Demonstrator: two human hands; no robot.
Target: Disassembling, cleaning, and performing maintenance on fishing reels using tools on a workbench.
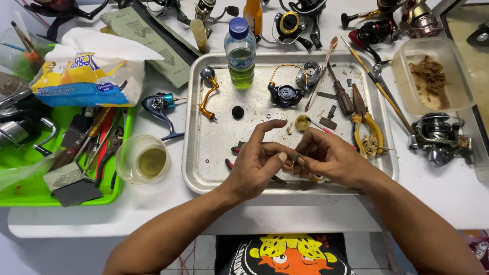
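Far left: green tray (30, 196) at the near table edge, crowded with pliers, screwdrivers and grey sanding pads. Above it, farther back, a white and yellow tissue pack (89, 71). Just right of the green tray, a clear plastic cup (141, 159) with a little yellowish liquid at the bottom; beyond it, a blue reel part (159, 106) on the bare table.

Centre: metal tray (214, 168) holding a gold crank handle (208, 91) at its far left, a water bottle (240, 53) with greenish liquid and a blue cap standing upright at the far rim, a black reel body (286, 92) with a gold wire arm, a small black knob (237, 112), a screwdriver (342, 94) and yellow-handled pliers (368, 127).

Over the near half of the metal tray: left hand (254, 165), forefinger raised, thumb and other fingers pinching a small dark ring (297, 157); right hand (331, 158) closed on the same ring from the other side, fingertips of both touching.

Far right: clear plastic tub (448, 56) with brown fibrous scraps inside, and nearer, a silver fishing reel (439, 136) on the table.
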